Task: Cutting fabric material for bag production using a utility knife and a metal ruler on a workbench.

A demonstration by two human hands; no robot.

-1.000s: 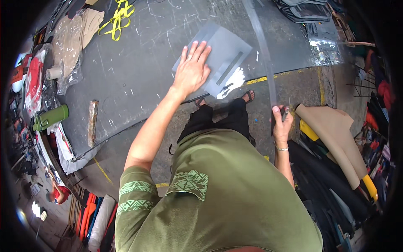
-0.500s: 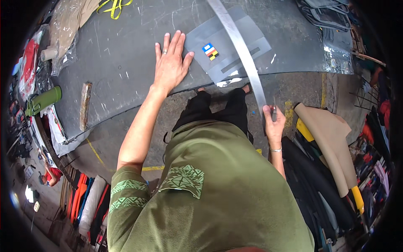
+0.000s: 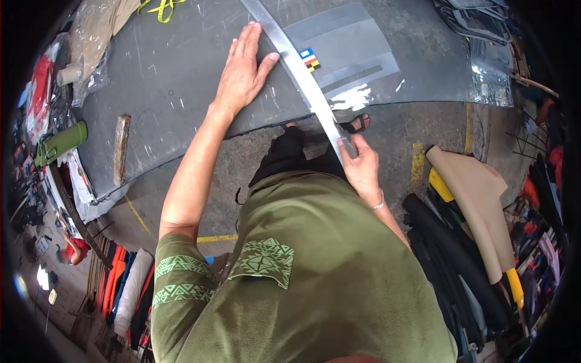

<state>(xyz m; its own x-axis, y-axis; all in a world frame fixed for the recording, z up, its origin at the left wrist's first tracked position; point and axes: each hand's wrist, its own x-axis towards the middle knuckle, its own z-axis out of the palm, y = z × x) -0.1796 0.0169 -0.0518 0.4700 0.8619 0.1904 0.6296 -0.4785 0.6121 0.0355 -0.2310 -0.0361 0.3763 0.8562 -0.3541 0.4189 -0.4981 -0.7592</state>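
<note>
A long metal ruler lies slanted over the left edge of a grey sheet piece, its near end sticking out past the table edge. A small colourful patch sits on the sheet, just right of the ruler. Flat on the dark table, my left hand has its fingers stretched out, the fingertips next to the ruler's far part. My right hand grips the ruler's near end. A small dark tool shows at its fingers; I cannot tell its kind.
A rusty bar lies near the table's left side. At the far left are a yellow measuring tape and plastic-wrapped material. Dark folded pieces lie at the far right. Rolls of material stand right of me.
My right hand has swung the ruler's near end left, and the ruler now crosses the sheet's left edge instead of its middle. The sheet has turned slightly. My left hand stays flat.
</note>
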